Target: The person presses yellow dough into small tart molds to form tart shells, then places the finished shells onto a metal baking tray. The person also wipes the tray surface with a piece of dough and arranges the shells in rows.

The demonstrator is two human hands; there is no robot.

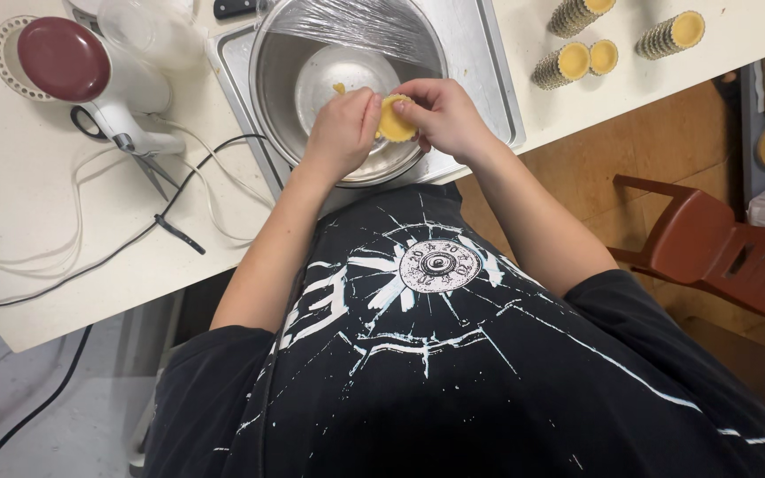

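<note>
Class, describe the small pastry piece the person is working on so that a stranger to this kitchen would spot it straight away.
Start at the big steel bowl, half covered with clear film, standing on the pale table. Over its near rim the left hand and right hand pinch a small round yellow tart shell between them. The other tart shells lie stacked at the table's far right, untouched.
</note>
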